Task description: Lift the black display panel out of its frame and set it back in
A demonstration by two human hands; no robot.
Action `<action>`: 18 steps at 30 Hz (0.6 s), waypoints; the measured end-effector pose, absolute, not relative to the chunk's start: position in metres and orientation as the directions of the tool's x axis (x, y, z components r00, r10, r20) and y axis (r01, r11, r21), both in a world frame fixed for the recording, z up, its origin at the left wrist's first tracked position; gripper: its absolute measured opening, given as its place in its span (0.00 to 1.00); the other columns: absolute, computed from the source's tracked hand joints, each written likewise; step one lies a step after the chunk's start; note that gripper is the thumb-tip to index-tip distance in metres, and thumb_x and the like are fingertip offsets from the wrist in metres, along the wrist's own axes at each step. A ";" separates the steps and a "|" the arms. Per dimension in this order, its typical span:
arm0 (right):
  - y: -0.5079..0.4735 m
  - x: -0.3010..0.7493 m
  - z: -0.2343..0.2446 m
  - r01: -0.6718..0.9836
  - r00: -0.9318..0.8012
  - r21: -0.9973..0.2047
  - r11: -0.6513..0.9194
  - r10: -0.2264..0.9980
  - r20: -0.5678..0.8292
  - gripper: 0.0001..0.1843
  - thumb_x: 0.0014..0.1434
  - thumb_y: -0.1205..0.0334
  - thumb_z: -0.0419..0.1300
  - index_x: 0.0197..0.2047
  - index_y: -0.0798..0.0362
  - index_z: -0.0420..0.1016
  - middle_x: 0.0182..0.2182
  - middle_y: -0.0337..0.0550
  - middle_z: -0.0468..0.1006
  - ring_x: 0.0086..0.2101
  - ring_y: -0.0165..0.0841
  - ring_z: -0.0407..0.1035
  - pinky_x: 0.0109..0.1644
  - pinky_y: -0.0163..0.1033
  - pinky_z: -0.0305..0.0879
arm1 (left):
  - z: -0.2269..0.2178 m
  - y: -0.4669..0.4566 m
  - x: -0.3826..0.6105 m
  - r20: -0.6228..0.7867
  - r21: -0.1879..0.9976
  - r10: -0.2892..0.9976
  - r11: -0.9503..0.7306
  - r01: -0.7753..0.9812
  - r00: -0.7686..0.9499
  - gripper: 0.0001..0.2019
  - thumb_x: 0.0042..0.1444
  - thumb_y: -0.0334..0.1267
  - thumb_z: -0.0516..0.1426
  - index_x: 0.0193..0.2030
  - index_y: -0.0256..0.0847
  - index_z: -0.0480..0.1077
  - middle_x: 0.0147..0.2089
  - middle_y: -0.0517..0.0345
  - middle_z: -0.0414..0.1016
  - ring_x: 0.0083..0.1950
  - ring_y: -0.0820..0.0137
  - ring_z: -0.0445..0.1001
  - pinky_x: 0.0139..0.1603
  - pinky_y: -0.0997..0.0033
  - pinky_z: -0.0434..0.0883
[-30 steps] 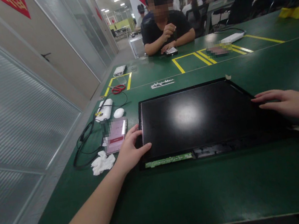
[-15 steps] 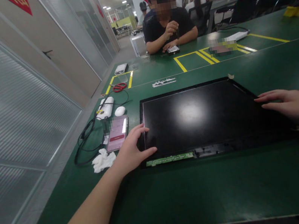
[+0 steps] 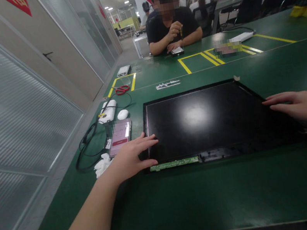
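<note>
A black LCD screen panel (image 3: 201, 118) lies face up in its dark frame on the green table, a patch of light reflected in it. Along the near edge of the frame runs a narrow green circuit board (image 3: 176, 163). My left hand (image 3: 132, 155) rests on the panel's left edge, its fingers spread over the border and the thumb close to the board's left end. At the opposite side, my right hand (image 3: 295, 103) touches the right edge with stretched fingertips, thumb a little apart. Whether the fingertips press on the panel or the frame is hard to make out.
Left of the panel are a phone (image 3: 120, 136), crumpled white tissue (image 3: 103, 164), a white mouse-like object (image 3: 123, 114), a white device (image 3: 107, 111) and black cables (image 3: 83, 142). Beyond lie red-handled scissors (image 3: 122, 90) and white strips (image 3: 167, 84). A person (image 3: 173, 29) sits opposite, handling small parts.
My left hand has slid toward me along the panel's left edge, and its fingers now lie flatter and more spread. The right hand and the panel look nearly unmoved.
</note>
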State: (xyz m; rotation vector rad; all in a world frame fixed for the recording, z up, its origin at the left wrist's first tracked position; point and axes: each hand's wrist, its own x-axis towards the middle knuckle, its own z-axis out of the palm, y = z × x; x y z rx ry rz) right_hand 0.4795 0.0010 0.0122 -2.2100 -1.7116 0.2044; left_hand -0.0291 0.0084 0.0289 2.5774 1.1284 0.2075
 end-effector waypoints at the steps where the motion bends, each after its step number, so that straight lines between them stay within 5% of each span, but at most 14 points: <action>1: 0.001 0.479 0.013 0.912 0.267 -0.346 -0.221 0.959 0.090 0.20 0.32 0.52 0.49 0.29 0.46 0.73 0.37 0.38 0.71 0.37 0.36 0.63 0.43 0.42 0.54 | 0.029 0.009 -0.030 0.005 0.347 0.737 -0.635 0.690 0.676 0.29 0.55 0.49 0.65 0.63 0.48 0.70 0.68 0.53 0.69 0.70 0.51 0.64 0.67 0.48 0.65; 7: 0.001 0.477 0.014 0.907 0.300 -0.330 -0.261 0.951 0.072 0.21 0.32 0.53 0.50 0.32 0.45 0.72 0.34 0.38 0.72 0.33 0.36 0.64 0.39 0.44 0.57 | 0.027 0.011 -0.033 0.028 0.357 0.717 -0.658 0.663 0.697 0.29 0.56 0.49 0.65 0.64 0.49 0.69 0.67 0.54 0.70 0.69 0.52 0.64 0.67 0.48 0.65; 18: 0.002 0.480 0.008 0.930 0.220 -0.321 -0.176 0.970 0.105 0.21 0.33 0.53 0.49 0.31 0.47 0.72 0.40 0.39 0.69 0.39 0.35 0.62 0.45 0.41 0.53 | 0.028 0.012 -0.032 0.096 0.334 0.651 -0.734 0.592 0.753 0.23 0.58 0.45 0.63 0.60 0.47 0.73 0.65 0.52 0.73 0.67 0.55 0.68 0.66 0.52 0.67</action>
